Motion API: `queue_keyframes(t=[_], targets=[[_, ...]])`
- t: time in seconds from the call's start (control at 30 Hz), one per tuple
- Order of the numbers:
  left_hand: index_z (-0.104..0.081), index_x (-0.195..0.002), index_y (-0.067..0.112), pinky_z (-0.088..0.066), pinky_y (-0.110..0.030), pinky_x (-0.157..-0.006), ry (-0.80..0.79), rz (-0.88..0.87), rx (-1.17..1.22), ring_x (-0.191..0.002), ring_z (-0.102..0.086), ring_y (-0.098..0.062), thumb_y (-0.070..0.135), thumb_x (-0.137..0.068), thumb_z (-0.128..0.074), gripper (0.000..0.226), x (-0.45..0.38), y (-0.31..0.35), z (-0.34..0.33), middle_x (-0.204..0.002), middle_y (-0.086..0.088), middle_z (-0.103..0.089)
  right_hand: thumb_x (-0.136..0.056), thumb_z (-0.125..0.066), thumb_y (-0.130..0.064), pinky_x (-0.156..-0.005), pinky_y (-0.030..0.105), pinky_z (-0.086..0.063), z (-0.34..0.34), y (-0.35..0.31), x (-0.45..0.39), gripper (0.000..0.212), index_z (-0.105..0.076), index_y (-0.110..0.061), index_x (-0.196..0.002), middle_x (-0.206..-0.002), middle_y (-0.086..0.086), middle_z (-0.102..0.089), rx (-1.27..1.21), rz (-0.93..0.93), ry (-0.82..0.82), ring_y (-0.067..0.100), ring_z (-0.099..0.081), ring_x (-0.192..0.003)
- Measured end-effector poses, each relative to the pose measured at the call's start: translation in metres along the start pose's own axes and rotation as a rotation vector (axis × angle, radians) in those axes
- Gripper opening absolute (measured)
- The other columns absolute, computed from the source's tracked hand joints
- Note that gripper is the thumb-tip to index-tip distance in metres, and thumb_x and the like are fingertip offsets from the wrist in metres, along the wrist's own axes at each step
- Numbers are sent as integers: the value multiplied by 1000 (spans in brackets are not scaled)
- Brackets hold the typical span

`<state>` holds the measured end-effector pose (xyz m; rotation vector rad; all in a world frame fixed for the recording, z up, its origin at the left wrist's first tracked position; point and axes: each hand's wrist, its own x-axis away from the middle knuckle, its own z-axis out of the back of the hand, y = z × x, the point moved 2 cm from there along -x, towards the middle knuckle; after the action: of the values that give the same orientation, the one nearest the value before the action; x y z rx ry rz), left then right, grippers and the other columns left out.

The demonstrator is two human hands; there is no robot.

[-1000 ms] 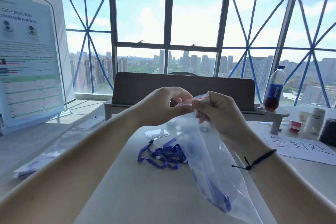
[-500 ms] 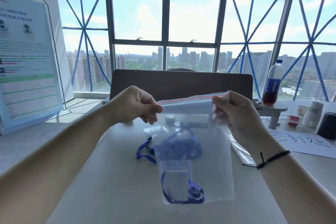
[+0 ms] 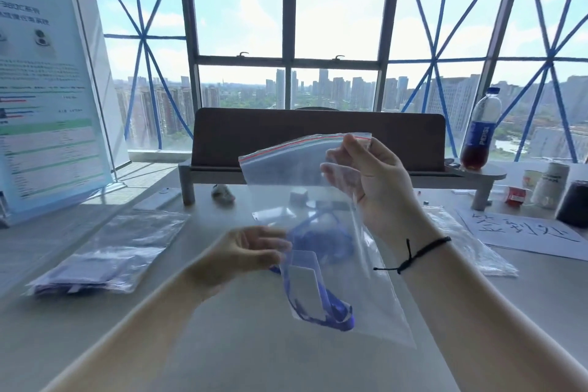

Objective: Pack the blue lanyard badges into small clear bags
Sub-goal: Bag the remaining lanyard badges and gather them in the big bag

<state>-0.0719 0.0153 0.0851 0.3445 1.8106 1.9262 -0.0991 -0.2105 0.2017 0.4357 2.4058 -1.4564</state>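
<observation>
Above the surface (image 3: 248, 356), a clear bag (image 3: 321, 232) with a red-lined zip edge hangs at a tilt, one blue lanyard badge (image 3: 313, 299) lying low inside it. Right hand (image 3: 372, 181) supplies the grip: thumb and fingers pinch the bag's upper right corner at the zip edge, with the badge well below that hand. Left hand (image 3: 241, 254) is lower, beside the bag's left edge; fingers loosely extended and blurred, and contact with the bag cannot be determined. A black cord bracelet (image 3: 416, 253) sits on the right wrist.

Seen through the bag, a bundle of blue lanyards (image 3: 318, 232) rests on the surface behind it. Left of the hands lies a stack of filled clear bags (image 3: 105, 254); right of the right forearm lie further clear bags (image 3: 471, 242). A sheet with handwritten characters (image 3: 521, 229) lies at far right.

A low riser shelf (image 3: 318, 175) with a dark back panel carries a cola bottle (image 3: 480, 130). A printed sign (image 3: 41, 99) stands at left. Large windows (image 3: 286, 25) crossed with blue tape overlook city towers.
</observation>
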Motion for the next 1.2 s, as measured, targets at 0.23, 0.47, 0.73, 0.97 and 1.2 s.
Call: queue_keyframes(t=[0.23,0.47,0.73,0.97,1.2], targets=[[-57,-94,11,-50,-52,-103,160,152,175,-108,-70,-31,25,-100,-59,15,9,-64,-18,-119,-13,-72,-91,-70,-14,-80,45,-59,15,9,-17,8,-67,-8,-87,-80,12,-73,-44,-15,120,29,-70,-70],[-69,-112,25,-45,-27,-71,101,115,17,-73,-54,-21,26,-77,-87,39,-6,-90,-22,-79,-7,-61,-88,-73,-15,-65,36,-60,5,36,-33,11,-67,-9,-81,-84,15,-74,-7,-106,96,31,-70,-66],[-57,-93,9,-53,-37,-65,417,168,423,-79,-54,-24,14,-93,-66,10,-5,-91,34,-88,-15,-55,-84,-79,-25,-42,21,-39,12,53,-72,19,-69,-16,-70,-84,11,-76,314,-19,197,12,-52,-44],[-62,-94,24,-43,-25,-39,735,45,-381,-44,-55,-12,25,-101,-55,10,53,-59,134,-71,-6,-69,-82,-81,-19,-37,19,-31,0,143,-95,19,-73,-4,-76,-71,11,-72,468,-126,208,12,-38,-35],[-70,-97,31,-48,-20,-59,872,130,-552,-67,-67,-2,31,-96,-63,6,110,-66,237,-77,8,-75,-85,-78,-18,-43,24,-30,-74,254,-110,13,-73,-6,-85,-77,10,-73,474,-336,108,15,-37,-37]])
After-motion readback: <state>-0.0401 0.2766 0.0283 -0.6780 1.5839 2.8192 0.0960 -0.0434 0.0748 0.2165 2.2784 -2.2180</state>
